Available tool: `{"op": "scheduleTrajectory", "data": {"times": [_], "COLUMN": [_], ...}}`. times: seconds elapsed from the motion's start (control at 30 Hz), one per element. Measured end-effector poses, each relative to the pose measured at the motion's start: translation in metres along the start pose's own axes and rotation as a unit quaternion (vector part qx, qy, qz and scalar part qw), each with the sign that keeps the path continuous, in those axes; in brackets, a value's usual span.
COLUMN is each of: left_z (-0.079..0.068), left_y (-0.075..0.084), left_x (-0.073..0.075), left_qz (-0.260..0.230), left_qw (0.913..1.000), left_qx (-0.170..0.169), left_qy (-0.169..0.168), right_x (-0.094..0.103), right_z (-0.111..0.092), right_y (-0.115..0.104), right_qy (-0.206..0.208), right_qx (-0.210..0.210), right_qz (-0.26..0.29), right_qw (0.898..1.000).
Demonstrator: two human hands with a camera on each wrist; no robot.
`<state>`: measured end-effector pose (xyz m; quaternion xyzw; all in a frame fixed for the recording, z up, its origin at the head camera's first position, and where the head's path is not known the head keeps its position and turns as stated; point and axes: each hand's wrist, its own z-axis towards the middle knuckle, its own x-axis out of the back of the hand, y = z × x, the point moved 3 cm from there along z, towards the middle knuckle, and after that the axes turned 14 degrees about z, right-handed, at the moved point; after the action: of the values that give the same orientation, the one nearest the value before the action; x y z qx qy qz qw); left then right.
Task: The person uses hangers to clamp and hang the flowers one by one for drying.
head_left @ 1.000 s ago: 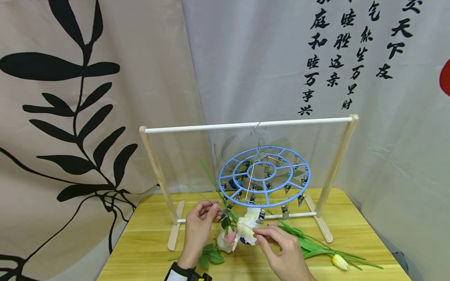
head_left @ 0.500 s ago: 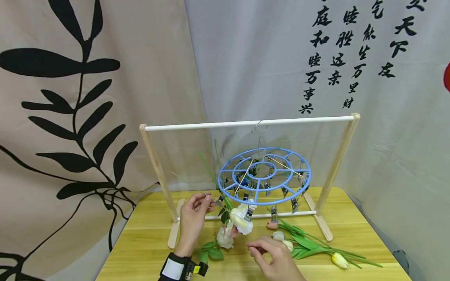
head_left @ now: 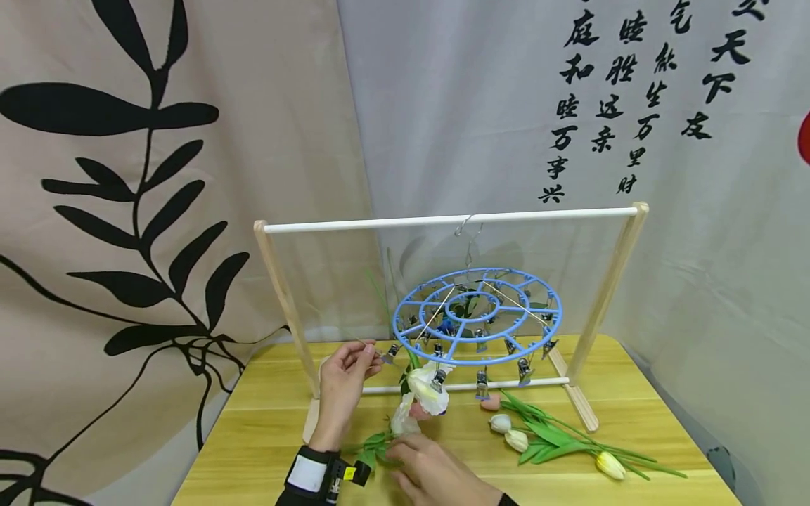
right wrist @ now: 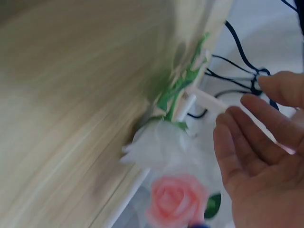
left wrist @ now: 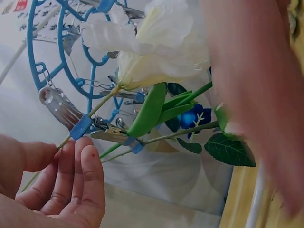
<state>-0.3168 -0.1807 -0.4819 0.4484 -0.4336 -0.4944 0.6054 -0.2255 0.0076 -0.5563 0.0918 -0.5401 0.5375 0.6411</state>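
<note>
From my station I have the white flower (head_left: 422,393) hanging head-down below the front left of the blue ring rack (head_left: 448,318), a metal clip (head_left: 392,351) on its stem. My left hand (head_left: 344,379) is clamped on that stem between thumb and fingers, just beside the clip. My right hand (head_left: 430,467) is well apart from the left, fingers loosely bent and holding nothing; from the head it covers part of the white rose's leaves (head_left: 373,444). The white rose (head_left: 403,416) itself lies on the yellow wood-grain surface (head_left: 266,436). To the right, tulips (head_left: 553,432) lie in a loose bundle, heads pointing several ways. A wooden stand with a white top bar (head_left: 380,225) carries the rack by a hook; the rack partly covers a blue flower (head_left: 446,327). In the left wrist view a blurred arm blocks much of the right side. Behind everything hang a beige cloth (head_left: 272,105) with a black plant print (head_left: 152,337) and a grey cloth (head_left: 443,105) with black characters (head_left: 622,70). Compared with half a second ago, my right hand has moved left from near the tulips to the rose, while my left keeps its pinch
</note>
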Motion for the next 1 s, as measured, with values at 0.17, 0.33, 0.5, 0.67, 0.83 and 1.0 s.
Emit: {"op": "scheduleTrajectory", "data": {"times": [0.17,0.33,0.5,0.67,0.83,1.0], "left_z": [-0.004,-0.016,-0.024,-0.026,-0.028,-0.031], "left_y": [0.001,-0.002,-0.002,0.001,0.002,0.004], "left_x": [-0.003,-0.007,-0.011,-0.013,-0.013,-0.013], "left_qz": [-0.007,0.011,0.017,0.020,0.025,0.033], "left_qw": [0.9997,0.9983,0.9970,0.9962,0.9946,0.9936], "left_qx": [0.000,0.008,0.008,0.001,0.001,0.003], "left_qy": [-0.024,-0.057,-0.075,-0.085,-0.100,-0.108], "right_x": [-0.023,-0.043,-0.050,-0.052,-0.059,-0.058], "right_z": [0.026,0.038,0.044,0.049,0.048,0.050], "right_y": [0.002,0.010,0.014,0.016,0.018,0.009], "right_qy": [-0.012,-0.045,-0.058,-0.063,-0.006,-0.006], "right_qx": [0.015,-0.032,-0.082,-0.104,-0.053,-0.060], "right_qz": [-0.072,-0.120,-0.147,-0.149,-0.152,-0.152], "right_qw": [0.997,0.991,0.984,0.981,0.987,0.987]}}
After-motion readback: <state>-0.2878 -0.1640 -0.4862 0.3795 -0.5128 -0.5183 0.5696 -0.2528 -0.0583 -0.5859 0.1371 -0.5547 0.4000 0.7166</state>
